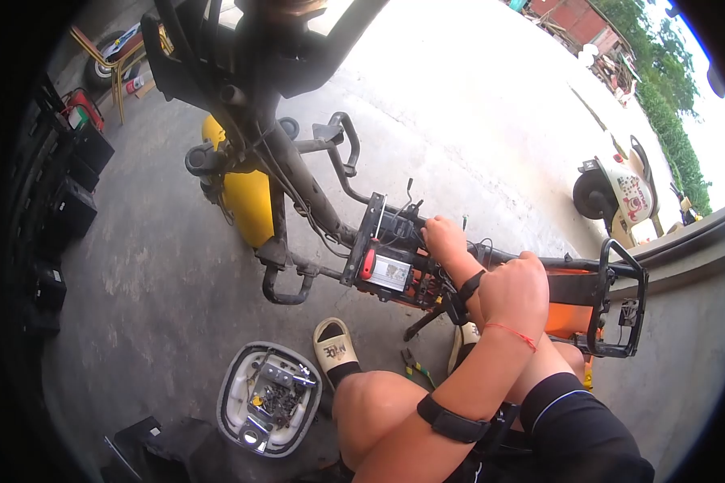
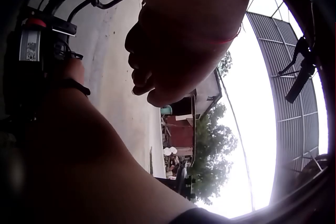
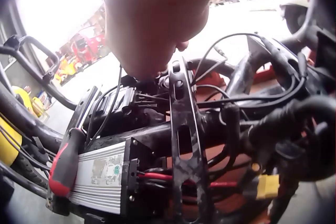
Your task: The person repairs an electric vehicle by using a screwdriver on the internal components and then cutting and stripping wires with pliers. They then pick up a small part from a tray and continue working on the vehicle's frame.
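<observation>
My right hand (image 1: 445, 237) is at the far end of a black slotted bracket (image 3: 184, 140) on a bare scooter frame. In the right wrist view its fingers bend down beside a bolt (image 3: 177, 83); I cannot tell whether they pinch something. My left hand (image 1: 517, 294), with a red string at the wrist, is raised over the right forearm. Its fingers are curled, and nothing shows in them in the left wrist view. A silver finned controller box (image 3: 100, 176) with a label sits in the frame. Across it lies a red-and-black screwdriver (image 3: 67, 163).
Cables and a yellow connector (image 3: 268, 187) hang beside the bracket. On the floor are a tray (image 1: 227, 394) of small hardware and pliers (image 1: 416, 366). Black boxes (image 1: 72, 213) line the left side. A white scooter (image 1: 630, 193) stands outside at right.
</observation>
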{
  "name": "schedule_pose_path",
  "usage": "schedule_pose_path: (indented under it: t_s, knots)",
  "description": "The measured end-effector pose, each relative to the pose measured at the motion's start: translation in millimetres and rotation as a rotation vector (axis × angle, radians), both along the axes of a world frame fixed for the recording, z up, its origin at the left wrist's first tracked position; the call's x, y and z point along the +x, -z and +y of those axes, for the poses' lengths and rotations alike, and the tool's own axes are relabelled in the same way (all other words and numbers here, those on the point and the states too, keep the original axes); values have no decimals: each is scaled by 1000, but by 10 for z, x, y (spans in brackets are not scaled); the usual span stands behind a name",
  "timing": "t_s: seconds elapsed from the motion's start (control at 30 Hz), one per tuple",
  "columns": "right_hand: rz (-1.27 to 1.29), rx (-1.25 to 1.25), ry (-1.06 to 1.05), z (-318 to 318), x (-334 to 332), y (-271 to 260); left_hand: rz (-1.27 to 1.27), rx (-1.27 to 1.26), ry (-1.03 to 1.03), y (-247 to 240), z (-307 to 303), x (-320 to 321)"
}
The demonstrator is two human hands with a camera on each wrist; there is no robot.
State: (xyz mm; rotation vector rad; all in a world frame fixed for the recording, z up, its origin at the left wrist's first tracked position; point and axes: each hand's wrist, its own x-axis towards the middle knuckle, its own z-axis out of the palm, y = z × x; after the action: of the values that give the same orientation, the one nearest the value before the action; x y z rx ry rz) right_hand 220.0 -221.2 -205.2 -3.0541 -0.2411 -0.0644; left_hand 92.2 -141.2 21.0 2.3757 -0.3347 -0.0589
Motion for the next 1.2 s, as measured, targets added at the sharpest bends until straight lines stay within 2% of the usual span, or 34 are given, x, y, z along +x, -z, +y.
schedule_pose_path:
  t_s: [0.07, 0.13, 0.2, 0.27, 0.4, 0.47, 0.57, 0.6, 0.7, 0.8, 1.07, 1.2]
  knots:
    - [45, -40, -55, 16, 114, -45, 7, 45, 3, 2, 7, 1]
    - [216, -181, -55, 83, 174, -86, 104, -47, 45, -21, 24, 19]
    - [265, -221, -47, 142, 246, -115, 96, -49, 42, -18, 53, 21]
    - [504, -323, -51, 178, 304, -196, 83, -49, 39, -26, 78, 43]
    - [580, -384, -66, 187, 360, -228, 90, -92, 31, -7, 104, 80]
    - [614, -311, 4, 186, 366, -186, 95, -86, 37, -12, 131, 81]
    - [537, -460, -85, 202, 354, -139, 107, -77, 63, -51, 187, 113]
    - [543, -456, -84, 205, 327, -139, 115, -83, 62, -49, 197, 104]
    - [422, -505, -306, 149, 372, -167, 99, -76, 43, -59, 250, 67]
    - [438, -484, -376, 79, 408, -146, 62, -58, 21, -47, 305, 80]
    - [318, -482, -297, 7, 237, -55, 97, -49, 57, -50, 335, 100]
    - [236, -452, -278, -31, 235, -45, 51, -65, 13, -41, 285, 71]
